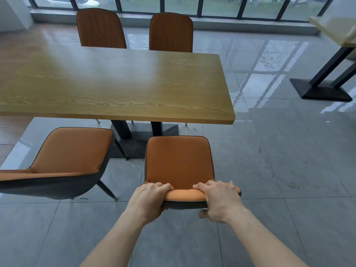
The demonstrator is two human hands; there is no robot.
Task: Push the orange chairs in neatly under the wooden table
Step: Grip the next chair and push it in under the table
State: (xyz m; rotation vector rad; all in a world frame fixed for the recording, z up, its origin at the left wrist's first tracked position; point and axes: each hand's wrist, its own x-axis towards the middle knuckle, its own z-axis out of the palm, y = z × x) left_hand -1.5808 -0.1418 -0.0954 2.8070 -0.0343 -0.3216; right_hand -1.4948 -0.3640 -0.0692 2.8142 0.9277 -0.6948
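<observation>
Both bare hands are gripping the top edge of the backrest of an orange padded chair with a dark grey shell (179, 162). The left hand (149, 199) is closing over the left end of that edge, fingers curling over the front and the thumb tucking behind. The right hand (219, 199) is clamping the right end the same way, its thumb showing beneath the rim. Just beyond the grip, the chair's seat is facing the long wooden table with a light grain top (115, 81), its front edge lying near the table's near edge but not under it. To the left of the grip, a second orange chair with slim dark legs (65, 160) is standing angled, also out from the table. Across the table from the hands, two more orange chairs, one at far left (100, 28) and one at far right (171, 33), are sitting close against the opposite edge. Everything is resting on a grey tiled floor (279, 170).
</observation>
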